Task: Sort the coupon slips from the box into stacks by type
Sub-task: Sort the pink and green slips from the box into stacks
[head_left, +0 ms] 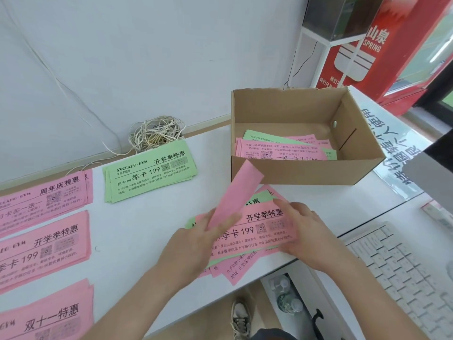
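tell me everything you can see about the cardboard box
Open-topped brown cardboard box, rectangular, no lid showing. It stands upright on the white table, far right, behind the loose pile. Its right inner wall has a small round pale spot and a dark slit. Pink and green slips lie flat on its floor, a shallow layer. The pink slip in the left hand overlaps its front-left corner in view; whether they touch is unclear.

box [294,173] behind loose slips [264,227], sorted stacks [149,171] left, keyboard [404,271] right
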Tool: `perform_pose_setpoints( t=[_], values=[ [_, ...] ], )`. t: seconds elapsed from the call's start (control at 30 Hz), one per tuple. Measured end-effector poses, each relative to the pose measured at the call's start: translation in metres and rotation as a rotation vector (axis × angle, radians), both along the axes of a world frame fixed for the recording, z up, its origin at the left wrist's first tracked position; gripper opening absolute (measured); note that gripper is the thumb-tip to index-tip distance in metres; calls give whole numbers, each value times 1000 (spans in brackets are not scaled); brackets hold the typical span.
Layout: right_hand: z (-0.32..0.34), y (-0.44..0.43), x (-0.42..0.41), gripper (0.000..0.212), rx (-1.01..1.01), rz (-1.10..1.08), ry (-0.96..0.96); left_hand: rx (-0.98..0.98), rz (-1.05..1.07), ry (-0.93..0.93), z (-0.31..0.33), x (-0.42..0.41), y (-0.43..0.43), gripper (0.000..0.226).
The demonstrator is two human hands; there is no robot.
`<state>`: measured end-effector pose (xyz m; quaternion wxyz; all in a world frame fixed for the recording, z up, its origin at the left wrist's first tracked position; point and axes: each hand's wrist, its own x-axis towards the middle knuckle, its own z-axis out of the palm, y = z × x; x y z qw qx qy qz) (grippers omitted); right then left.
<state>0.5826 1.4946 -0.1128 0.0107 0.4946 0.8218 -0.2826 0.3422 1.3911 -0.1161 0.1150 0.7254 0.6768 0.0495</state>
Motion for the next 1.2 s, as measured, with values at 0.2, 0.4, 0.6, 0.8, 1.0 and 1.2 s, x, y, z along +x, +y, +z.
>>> perform_pose_setpoints(
  t=[0.2,0.4,0.6,0.8,1.0,1.2],
  values=[
    [-2,5,0,78,-137,-217,248,-173,-68,221,8,22,1,69],
    [1,13,1,63,-203,-274,277,141,-191,296,-6,15,2,64],
    [6,32,-12,72,-7,10,-34,113,-181,254,-5,9,1,62],
    [10,60,-24,72,-81,140,-193,-65,-103,180,8,17,2,71],
    [14,58,-24,22,-76,45,-30,27,-126,236,5,15,2,85],
    [14,42,-4,19,-278,-453,451,55,-207,103,10,15,1,97]
  ],
)
